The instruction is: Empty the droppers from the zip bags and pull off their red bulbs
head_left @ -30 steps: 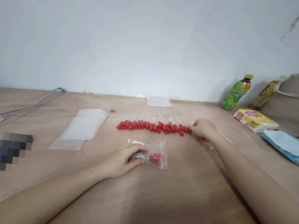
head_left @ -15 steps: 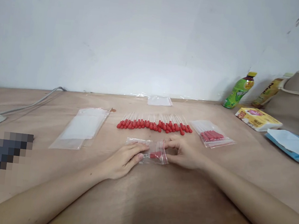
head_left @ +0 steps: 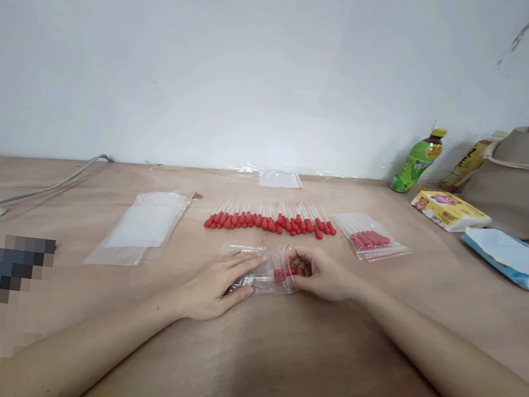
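A clear zip bag (head_left: 262, 281) lies on the table between my hands, with several red-tipped sticks (head_left: 280, 275) inside near its opening. My left hand (head_left: 219, 282) rests on the bag's left part, fingers and thumb apart. My right hand (head_left: 316, 273) is at the bag's right end, its fingers curled at the red-lined opening beside the red tips; what its fingertips grip is too small to tell. Beyond the hands lies a row of red-tipped sticks (head_left: 269, 222), their pale ends pointing to the wall.
Flat clear bags (head_left: 145, 220) lie at the left, a filled bag (head_left: 369, 238) at the right, and a small bag (head_left: 280, 179) by the wall. A green bottle (head_left: 416, 162), tissue pack (head_left: 451, 211), blue-white packet (head_left: 513, 260) and grey-brown bag (head_left: 523, 190) stand or lie at far right.
My left thumb and fingers have spread wider over the bag. The red tips in the bag sit a little further right, nearer my right fingers. The view has shifted slightly.
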### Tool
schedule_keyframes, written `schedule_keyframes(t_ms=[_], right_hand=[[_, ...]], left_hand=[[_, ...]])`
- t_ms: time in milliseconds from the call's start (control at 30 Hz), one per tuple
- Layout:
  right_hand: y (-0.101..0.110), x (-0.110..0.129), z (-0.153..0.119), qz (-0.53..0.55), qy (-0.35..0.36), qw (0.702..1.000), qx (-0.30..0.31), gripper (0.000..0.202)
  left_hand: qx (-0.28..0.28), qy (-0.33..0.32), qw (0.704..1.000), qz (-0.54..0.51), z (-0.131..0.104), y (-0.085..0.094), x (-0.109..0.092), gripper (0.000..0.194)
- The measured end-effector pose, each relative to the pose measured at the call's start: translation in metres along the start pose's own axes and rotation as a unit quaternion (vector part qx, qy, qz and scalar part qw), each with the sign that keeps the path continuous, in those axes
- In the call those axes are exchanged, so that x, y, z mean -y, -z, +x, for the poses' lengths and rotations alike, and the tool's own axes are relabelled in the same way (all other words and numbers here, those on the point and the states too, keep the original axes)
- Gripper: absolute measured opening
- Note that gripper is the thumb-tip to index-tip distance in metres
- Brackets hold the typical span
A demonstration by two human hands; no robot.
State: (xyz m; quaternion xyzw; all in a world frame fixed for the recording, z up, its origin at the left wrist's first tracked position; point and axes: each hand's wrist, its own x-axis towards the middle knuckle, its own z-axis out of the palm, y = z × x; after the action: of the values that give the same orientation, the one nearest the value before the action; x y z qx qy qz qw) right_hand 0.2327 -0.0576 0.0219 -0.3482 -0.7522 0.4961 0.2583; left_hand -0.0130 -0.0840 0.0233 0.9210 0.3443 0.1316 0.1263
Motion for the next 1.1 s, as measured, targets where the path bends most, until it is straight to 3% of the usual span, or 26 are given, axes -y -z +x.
schedule_keyframes(t_ms=[200, 367, 433, 500, 567, 633, 800, 933, 1100], right_hand=[[0.033, -0.001, -0.003, 0.102, -0.048, 0.994, -0.011, 0.028], [0.079, 0.006, -0.013, 0.065, -0.053, 0.993, -0.082, 0.037], [0.095, 0.011, -0.016, 0.034, -0.025, 0.985, -0.167, 0.036], [0.106, 0.011, -0.018, -0.017, 0.039, 0.958, -0.282, 0.035], [0.11, 0.006, -0.016, -0.096, 0.114, 0.909, -0.39, 0.034], [0.109, -0.005, -0.012, -0.203, 0.153, 0.86, -0.442, 0.029], [0.094, -0.038, -0.002, -0.429, 0.163, 0.811, -0.362, 0.026], [0.084, -0.051, 0.005, -0.502, 0.188, 0.791, -0.296, 0.033], [0.08, -0.053, 0.009, -0.551, 0.164, 0.786, -0.23, 0.035]], left_hand=[[0.004, 0.003, 1.0, 0.003, 0.0, 0.001, -0.001, 0.05], [0.038, -0.008, 0.999, 0.034, -0.001, 0.002, -0.001, 0.045], [0.064, -0.014, 0.997, 0.041, -0.001, 0.004, -0.002, 0.044], [0.079, -0.013, 0.996, 0.04, 0.0, 0.005, -0.003, 0.045], [0.085, -0.012, 0.996, 0.037, 0.0, 0.006, -0.003, 0.047], [0.085, -0.008, 0.996, 0.033, 0.001, 0.007, -0.004, 0.047], [0.085, -0.004, 0.996, 0.031, 0.001, 0.007, -0.005, 0.048], [0.105, 0.009, 0.994, 0.043, 0.002, 0.007, -0.005, 0.049], [0.091, -0.004, 0.995, 0.038, 0.001, 0.007, -0.004, 0.049]])
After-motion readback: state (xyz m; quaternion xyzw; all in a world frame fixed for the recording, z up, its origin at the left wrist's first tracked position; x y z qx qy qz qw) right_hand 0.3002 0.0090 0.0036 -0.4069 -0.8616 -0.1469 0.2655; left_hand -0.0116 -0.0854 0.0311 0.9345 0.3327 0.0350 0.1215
